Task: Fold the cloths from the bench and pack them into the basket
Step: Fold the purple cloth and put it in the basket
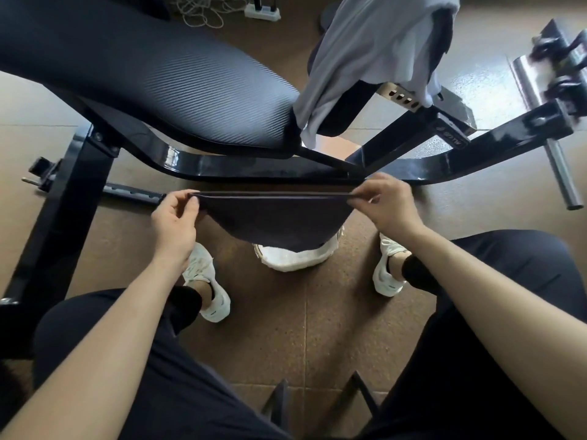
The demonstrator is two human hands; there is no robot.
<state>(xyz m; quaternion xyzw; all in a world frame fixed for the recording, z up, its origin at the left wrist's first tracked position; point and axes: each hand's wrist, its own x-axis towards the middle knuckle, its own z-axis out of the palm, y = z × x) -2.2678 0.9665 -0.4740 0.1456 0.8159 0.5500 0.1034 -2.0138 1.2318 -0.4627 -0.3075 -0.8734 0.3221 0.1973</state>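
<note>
Both hands (174,217) (386,206) pinch the dark cloth's (276,217) top edge above the basket (292,260).

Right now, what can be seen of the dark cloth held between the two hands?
The dark cloth is soft, matte navy-black fabric, folded so layered edges run along its taut, level top. The left hand pinches one top corner, the right hand the other. It hangs in front of the bench frame, its lower edge curving down and hiding most of the white basket below. Contact with the basket cannot be told.

Black trousers (178,392), black socks (416,274), white trainers (211,285), bare forearms (120,354).
</note>
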